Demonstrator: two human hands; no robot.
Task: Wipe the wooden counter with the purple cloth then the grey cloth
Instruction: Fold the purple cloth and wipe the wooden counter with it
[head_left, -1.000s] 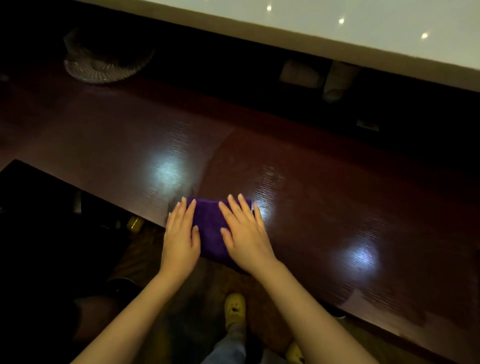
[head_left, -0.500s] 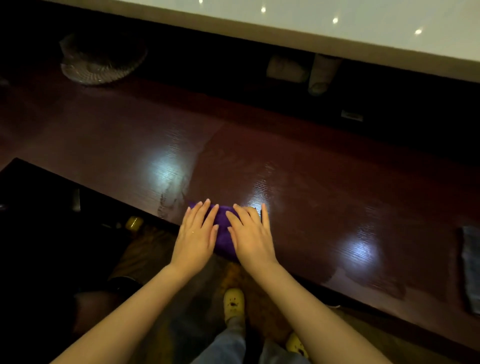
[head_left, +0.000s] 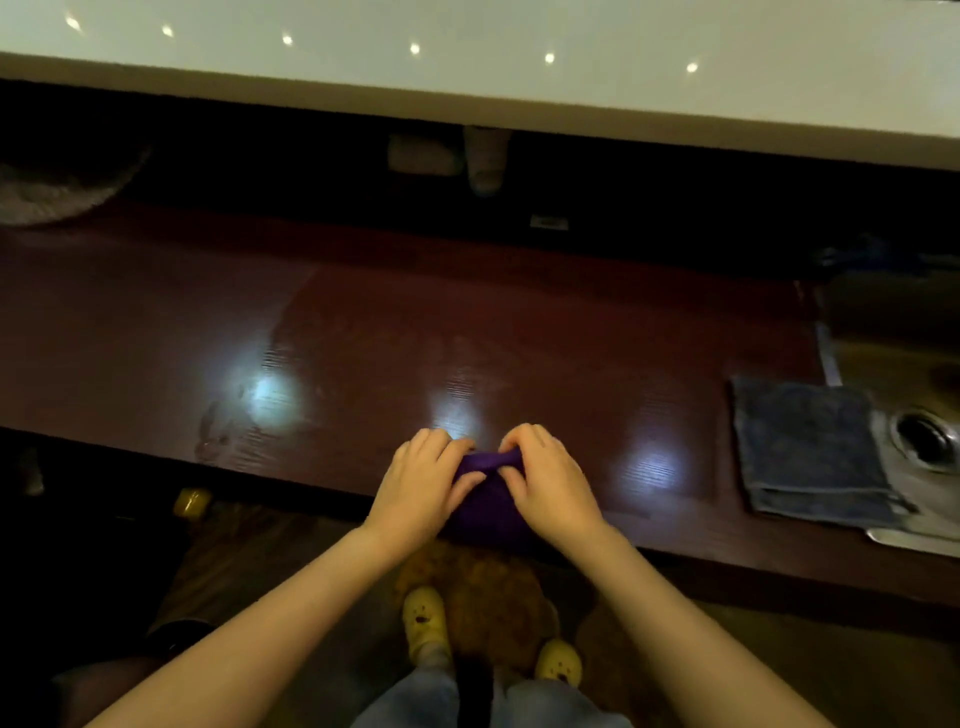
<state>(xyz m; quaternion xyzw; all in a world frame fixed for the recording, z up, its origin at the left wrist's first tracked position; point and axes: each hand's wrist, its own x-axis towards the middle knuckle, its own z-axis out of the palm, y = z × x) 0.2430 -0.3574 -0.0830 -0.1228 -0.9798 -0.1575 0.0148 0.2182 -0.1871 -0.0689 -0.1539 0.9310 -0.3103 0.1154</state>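
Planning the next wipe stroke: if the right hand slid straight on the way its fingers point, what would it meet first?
The right hand points inward and forward, so it would likely meet the left hand across the bunched purple cloth.

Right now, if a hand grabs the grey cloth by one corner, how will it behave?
Probably floppy: the grey cloth lies flat and folded, so lifted by a corner it would likely unfold and drape. It looks like light terry. Its right edge overlaps the metal sink rim, so a push may well bunch it rather than slide it.
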